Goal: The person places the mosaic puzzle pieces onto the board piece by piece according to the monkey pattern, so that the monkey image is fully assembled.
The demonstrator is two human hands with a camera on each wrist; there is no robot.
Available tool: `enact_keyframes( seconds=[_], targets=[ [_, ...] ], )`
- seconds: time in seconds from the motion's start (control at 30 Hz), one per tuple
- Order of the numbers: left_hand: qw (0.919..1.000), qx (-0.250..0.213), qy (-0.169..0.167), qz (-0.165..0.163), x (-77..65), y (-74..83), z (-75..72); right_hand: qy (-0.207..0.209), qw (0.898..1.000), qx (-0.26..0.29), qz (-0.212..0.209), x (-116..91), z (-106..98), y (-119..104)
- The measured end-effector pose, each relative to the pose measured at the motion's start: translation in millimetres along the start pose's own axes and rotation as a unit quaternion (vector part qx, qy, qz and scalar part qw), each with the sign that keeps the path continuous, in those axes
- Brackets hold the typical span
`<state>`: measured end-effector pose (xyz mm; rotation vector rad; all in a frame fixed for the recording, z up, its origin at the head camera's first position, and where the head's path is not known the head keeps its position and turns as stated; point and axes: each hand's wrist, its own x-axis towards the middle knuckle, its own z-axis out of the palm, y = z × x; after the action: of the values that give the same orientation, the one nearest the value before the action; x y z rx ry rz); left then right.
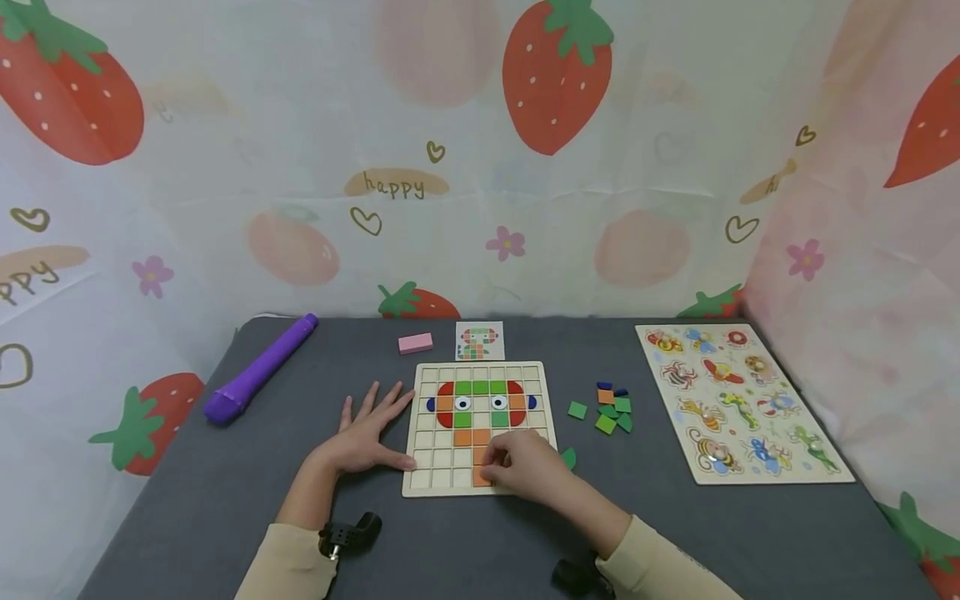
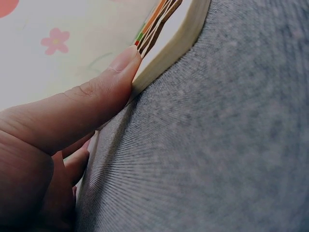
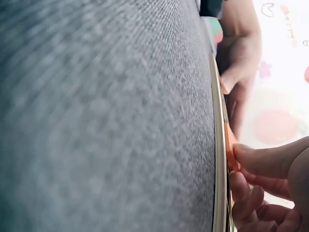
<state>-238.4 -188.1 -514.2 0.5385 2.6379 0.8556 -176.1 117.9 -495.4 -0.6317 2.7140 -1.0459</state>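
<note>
A wooden grid board [image 1: 441,479] lies flat on the table, bearing a face-like pattern of red, green, orange, white eye and blue pieces. Orange square tiles run down from it toward the near edge. My right hand [image 1: 528,467] pinches an orange tile [image 3: 231,147] between thumb and fingers; in the right wrist view it tilts up over the board's near side. My left hand [image 1: 363,443] is spread flat at the board's left side. Its thumb [image 2: 108,79] presses the board's edge near the corner, and its fingertips reach the upper left edge.
Loose tiles, mostly green [image 1: 605,424], lie right of the board, with a green leaf-shaped piece [image 1: 568,457] by my right hand. Behind the board are a pattern card [image 1: 480,341] and a pink block [image 1: 416,343]. A purple microphone [image 1: 258,371] lies left, an insect puzzle board [image 1: 750,408] right.
</note>
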Motion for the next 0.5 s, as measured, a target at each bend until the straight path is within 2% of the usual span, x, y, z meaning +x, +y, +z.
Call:
enact_keyframes(
  seconds=[0.27,0.5],
  targets=[
    [1.0000,-0.001,-0.001,-0.001,-2.0,-0.3,0.2,0.004,1.000,-0.017,0.015,-1,-3,-3],
    [1.0000,-0.005,0.003,-0.001,-1.6,1.8,0.2,0.039,0.998,-0.019,0.036,-3,-20,7]
  ],
)
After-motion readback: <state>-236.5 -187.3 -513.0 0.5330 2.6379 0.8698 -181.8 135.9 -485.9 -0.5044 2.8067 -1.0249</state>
